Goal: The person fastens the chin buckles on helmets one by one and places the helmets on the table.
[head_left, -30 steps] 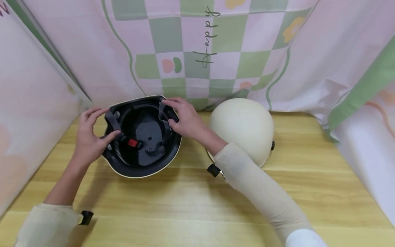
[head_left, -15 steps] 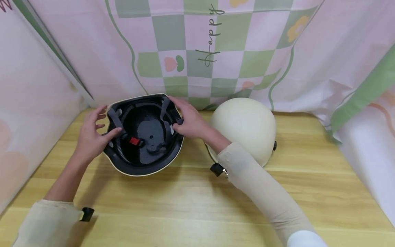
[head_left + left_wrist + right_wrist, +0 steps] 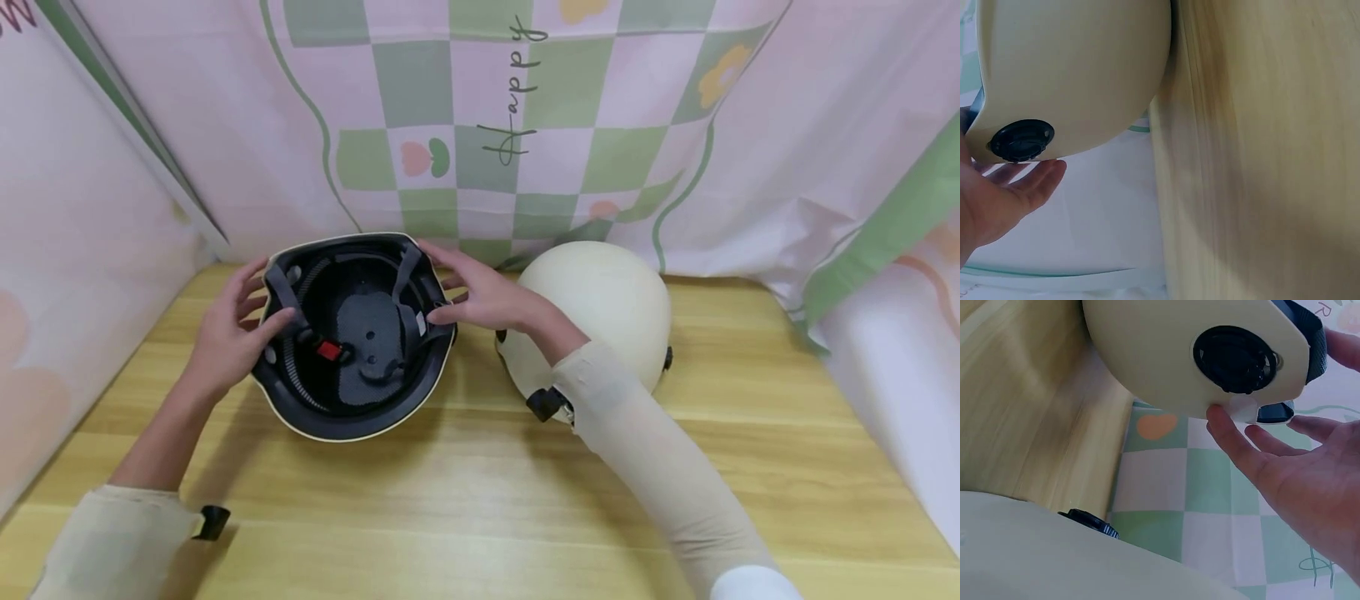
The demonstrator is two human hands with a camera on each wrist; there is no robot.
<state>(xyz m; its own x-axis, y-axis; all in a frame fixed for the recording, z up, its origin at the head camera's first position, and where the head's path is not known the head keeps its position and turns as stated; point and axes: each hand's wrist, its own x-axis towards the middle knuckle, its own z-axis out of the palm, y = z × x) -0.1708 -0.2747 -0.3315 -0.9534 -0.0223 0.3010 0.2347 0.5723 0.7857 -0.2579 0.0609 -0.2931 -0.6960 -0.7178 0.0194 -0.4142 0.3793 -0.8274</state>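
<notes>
An upturned cream helmet (image 3: 363, 421) with a black lining lies at the left of the table in the head view. My left hand (image 3: 227, 332) holds its left rim, thumb inside by the grey strap (image 3: 282, 287) and fingers outside. My right hand (image 3: 483, 292) is at the opposite rim, thumb over the edge and fingers spread along the outside. In the right wrist view those fingertips meet the shell below a round black knob (image 3: 1235, 359). A similar knob (image 3: 1022, 140) shows above my left fingers. A red buckle (image 3: 327, 350) hangs inside the helmet.
A second cream helmet (image 3: 600, 292) sits dome up on the wooden table (image 3: 450, 500), partly behind my right forearm. A patterned curtain (image 3: 480, 108) stands along the back, with more cloth at both sides.
My right hand has let go of the right strap, which now lies inside the helmet, and has moved out to the rim. My left fingers have shifted from the left strap to the outside.
</notes>
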